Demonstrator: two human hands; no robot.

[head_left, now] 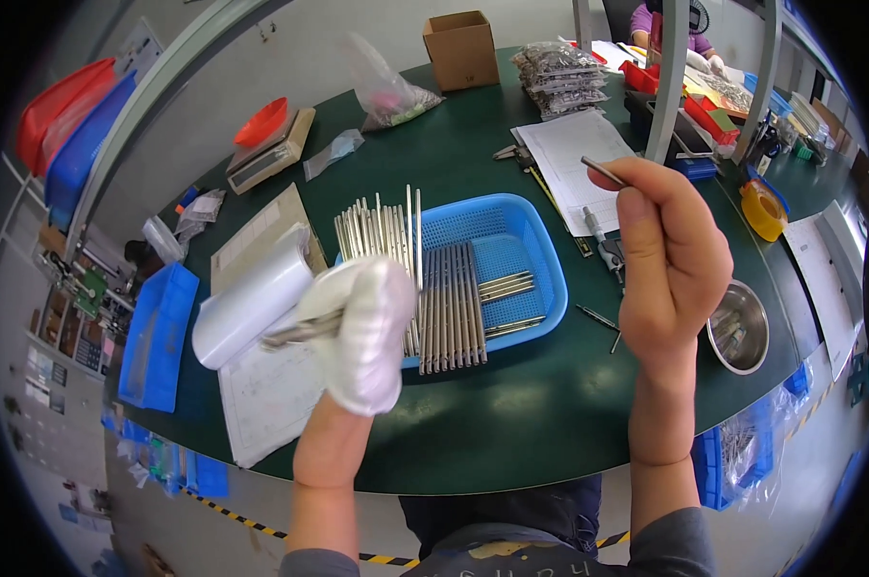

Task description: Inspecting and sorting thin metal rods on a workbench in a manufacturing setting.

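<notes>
My left hand (369,332), in a white glove, is closed around several slim metal rods (302,332) whose ends stick out to the left. It is raised in front of the left part of a blue perforated basket (553,252). My bare right hand (673,252), held up to the right of the basket, pinches a thin metal pin (603,172) between thumb and forefinger; the rest of the pin is hidden by the hand. A row of dark grey rods (452,308) lies side by side across the basket. Shinier rods (365,229) lean beside them, and a few more rods (507,287) rest inside.
A plastic film roll (252,310) and a blue tray (156,337) lie left. Calipers (518,156), a micrometer (609,252) and a steel bowl (739,328) lie right. Behind are a scale (273,154), a cardboard box (460,53) and stacked bags (559,79). Another person (643,24) sits far right.
</notes>
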